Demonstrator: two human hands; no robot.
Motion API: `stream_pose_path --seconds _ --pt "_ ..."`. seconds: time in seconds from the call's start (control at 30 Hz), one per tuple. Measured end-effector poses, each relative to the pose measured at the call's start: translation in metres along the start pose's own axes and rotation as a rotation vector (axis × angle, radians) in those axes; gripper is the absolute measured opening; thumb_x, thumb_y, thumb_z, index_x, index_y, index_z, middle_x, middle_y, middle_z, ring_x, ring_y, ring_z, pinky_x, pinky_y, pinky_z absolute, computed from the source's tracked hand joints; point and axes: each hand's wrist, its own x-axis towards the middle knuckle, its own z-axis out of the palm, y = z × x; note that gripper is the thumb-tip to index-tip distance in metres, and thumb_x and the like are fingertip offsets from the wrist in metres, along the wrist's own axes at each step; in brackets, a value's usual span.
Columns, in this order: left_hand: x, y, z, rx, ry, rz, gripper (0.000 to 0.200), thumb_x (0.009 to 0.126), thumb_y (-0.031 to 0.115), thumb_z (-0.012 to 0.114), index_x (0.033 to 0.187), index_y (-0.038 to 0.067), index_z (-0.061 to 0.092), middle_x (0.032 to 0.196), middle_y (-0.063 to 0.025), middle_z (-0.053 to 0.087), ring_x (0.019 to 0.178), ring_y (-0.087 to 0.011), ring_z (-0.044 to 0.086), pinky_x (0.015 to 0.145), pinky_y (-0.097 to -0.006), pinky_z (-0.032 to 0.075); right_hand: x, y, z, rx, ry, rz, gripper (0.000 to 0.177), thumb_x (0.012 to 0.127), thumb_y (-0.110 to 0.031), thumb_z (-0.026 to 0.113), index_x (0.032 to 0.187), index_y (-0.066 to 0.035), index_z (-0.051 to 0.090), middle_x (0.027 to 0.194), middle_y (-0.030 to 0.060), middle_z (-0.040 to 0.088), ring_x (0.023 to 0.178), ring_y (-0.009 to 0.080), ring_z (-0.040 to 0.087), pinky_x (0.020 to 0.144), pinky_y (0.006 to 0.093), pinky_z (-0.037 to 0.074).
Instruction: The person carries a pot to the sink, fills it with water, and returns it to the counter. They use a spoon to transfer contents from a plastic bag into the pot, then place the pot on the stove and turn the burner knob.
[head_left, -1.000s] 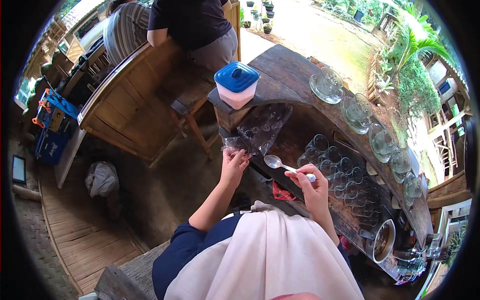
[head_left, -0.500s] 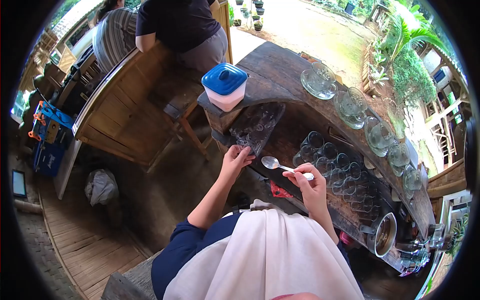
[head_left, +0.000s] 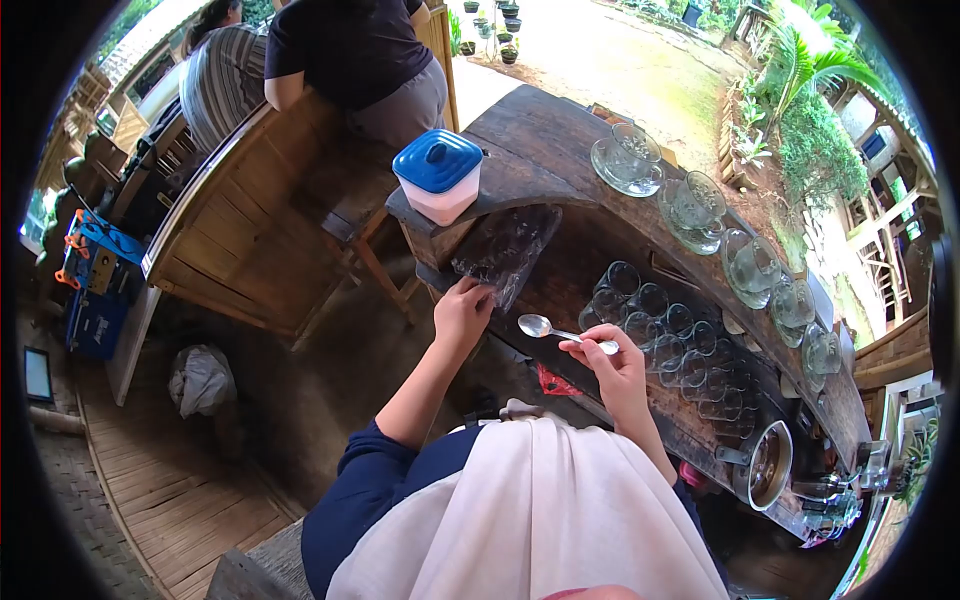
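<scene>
In my right hand (head_left: pixel 615 365) is a metal spoon (head_left: pixel 560 330), its handle pinched between thumb and fingers and its bowl pointing left. My left hand (head_left: pixel 463 312) has its fingers closed at the near edge of a dark, flat thing (head_left: pixel 508 250) with a shiny, crinkled, plastic-like surface. What those fingers hold, if anything, is hidden. Above this, on the counter corner, stands a white tub with a blue lid (head_left: pixel 437 175). Rows of clear glass mugs (head_left: pixel 665 325) stand on the lower shelf, just beyond the spoon hand.
Glass cups on saucers (head_left: pixel 630 165) line the curved wooden counter (head_left: pixel 530 130). A metal pot (head_left: pixel 768 465) sits at the right end of the shelf. Two people (head_left: pixel 350 50) are beyond the wooden partition (head_left: pixel 235 225). A pale bag (head_left: pixel 202 380) is low at left.
My left hand has shifted slightly left, and its fingers have turned inward at the dark thing's edge. The spoon stays in my right hand, nearly level. The view has shifted a little.
</scene>
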Motion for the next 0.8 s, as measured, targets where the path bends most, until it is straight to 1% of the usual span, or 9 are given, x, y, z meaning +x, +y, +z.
stream_pose_path --seconds 0.13,0.3,0.33,0.4,0.53,0.6,0.67,0.73,0.8 --pt "0.006 -0.004 0.008 0.085 0.035 0.074 0.015 0.064 0.01 0.065 0.079 0.01 0.065 0.073 -0.0053 0.058 0.065 -0.0254 0.057 0.057 -0.0339 0.047 0.008 0.009 0.0 -0.046 0.015 0.011 0.012 0.086 -0.005 0.05 0.093 0.004 0.054 0.09 0.01 0.061 0.088 0.0167 0.06 0.078 0.0236 0.047" --pt "0.015 -0.004 0.008 0.203 0.024 -0.058 0.011 0.063 0.015 0.064 0.072 0.009 0.063 0.071 -0.0064 0.058 0.067 -0.0268 0.058 0.058 -0.0357 0.047 0.025 0.019 0.002 -0.085 0.047 -0.041 0.018 0.085 -0.008 0.054 0.099 0.002 0.056 0.095 0.0105 0.061 0.089 0.0135 0.059 0.073 0.0214 0.047" --pt "0.016 -0.004 0.009 0.203 0.025 -0.057 0.011 0.063 0.015 0.064 0.072 0.009 0.063 0.071 -0.0064 0.058 0.067 -0.0268 0.058 0.058 -0.0357 0.047 0.028 0.021 0.003 -0.085 0.046 -0.042 0.018 0.085 -0.008 0.054 0.099 0.002 0.056 0.095 0.0105 0.061 0.089 0.0135 0.059 0.073 0.0214 0.047" --pt "0.017 -0.003 0.013 0.233 0.018 -0.172 0.012 0.063 0.019 0.064 0.07 0.01 0.062 0.07 -0.0064 0.059 0.067 -0.0276 0.059 0.057 -0.0365 0.047 0.036 0.026 0.009 -0.084 0.061 -0.085 0.021 0.084 -0.008 0.056 0.102 0.002 0.056 0.099 0.0102 0.06 0.092 0.0127 0.058 0.073 0.021 0.046" --pt "0.021 0.0 0.016 0.261 -0.061 -0.218 0.013 0.065 0.022 0.062 0.073 0.012 0.063 0.071 -0.006 0.06 0.066 -0.0272 0.059 0.057 -0.0368 0.047 0.056 0.046 0.021 -0.116 0.053 -0.14 0.027 0.083 -0.007 0.056 0.109 0.002 0.053 0.106 0.0097 0.058 0.095 0.0116 0.056 0.074 0.0195 0.045" --pt "0.024 0.003 0.018 0.26 -0.047 -0.266 0.012 0.066 0.022 0.06 0.074 0.013 0.064 0.072 -0.0066 0.061 0.067 -0.0272 0.06 0.058 -0.037 0.047 0.068 0.058 0.026 -0.148 0.046 -0.167 0.033 0.082 -0.008 0.058 0.113 0.002 0.051 0.109 0.013 0.056 0.096 0.013 0.055 0.072 0.0193 0.046" --pt "0.027 0.001 0.022 0.292 -0.068 -0.289 0.013 0.066 0.022 0.06 0.075 0.014 0.064 0.072 -0.0071 0.061 0.067 -0.0274 0.06 0.058 -0.0371 0.047 0.08 0.071 0.028 -0.305 0.022 -0.124 0.04 0.08 -0.009 0.06 0.116 0.003 0.049 0.113 0.0171 0.054 0.098 0.0157 0.055 0.068 0.0205 0.048" --pt "0.027 -0.003 0.025 0.326 -0.09 -0.314 0.013 0.067 0.022 0.059 0.077 0.014 0.064 0.072 -0.0076 0.061 0.068 -0.0276 0.06 0.058 -0.0372 0.047 0.094 0.082 0.033 -0.342 0.015 -0.16 0.045 0.079 -0.012 0.062 0.118 0.003 0.046 0.111 0.0206 0.055 0.095 0.0187 0.057 0.064 0.0219 0.048" --pt "0.026 -0.007 0.026 0.334 -0.091 -0.255 0.016 0.069 0.024 0.059 0.076 0.009 0.062 0.07 -0.0101 0.06 0.065 -0.0272 0.06 0.056 -0.0371 0.047 0.103 0.08 0.043 -0.512 0.004 -0.193 0.045 0.082 -0.014 0.06 0.12 0.004 0.045 0.09 0.0116 0.062 0.067 0.0036 0.052 0.058 0.0166 0.043"
